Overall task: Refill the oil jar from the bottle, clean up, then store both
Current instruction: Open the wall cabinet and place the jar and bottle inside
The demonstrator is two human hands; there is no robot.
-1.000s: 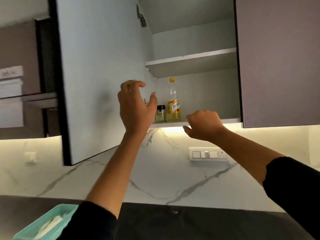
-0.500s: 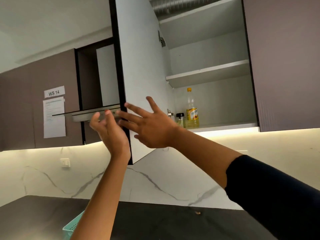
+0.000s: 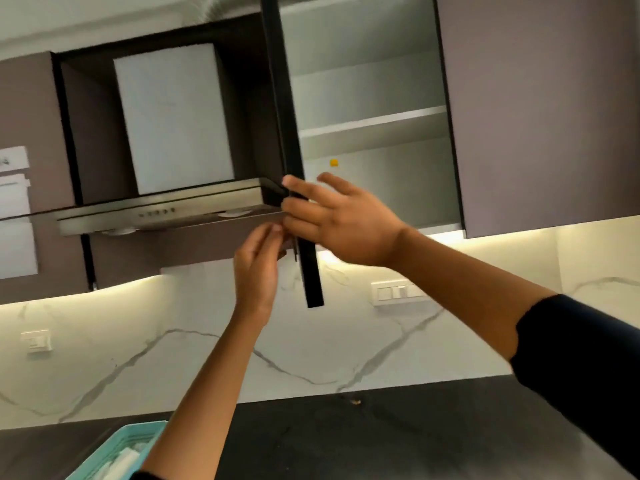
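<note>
Door (image 3: pixel 292 161) of the upper cabinet (image 3: pixel 374 81) stands edge-on to me, its black edge running from the top of view down to a free lower corner in front of the backsplash (image 3: pixel 311 351). Right grip (image 3: pixel 341 221) is open, fingers straight and spread, laid across that edge at mid height. Left grip (image 3: pixel 258 268) sits just below and left of it, fingers nearly straight and pointing up, tips at the door's left face close under the right fingers. It is open and holds nothing, and I cannot tell if it touches the door, too blurred. Hood (image 3: pixel 159 213) crowds the door's left, its corner right at the edge, so little room there. To the right is the open cabinet mouth, then a closed neighbour door (image 3: pixel 536 109). Of the bottle (image 3: pixel 334 162) only the yellow cap shows, in the lower compartment under the shelf (image 3: pixel 374 121), just above the right grip's fingers and behind them. Its body is hidden by that grip. The jar is hidden too, I cannot place it. Below is free space down to the dark tabletop (image 3: pixel 398 427), with a teal tray (image 3: pixel 145 427) at its near left, well under both grips.
</note>
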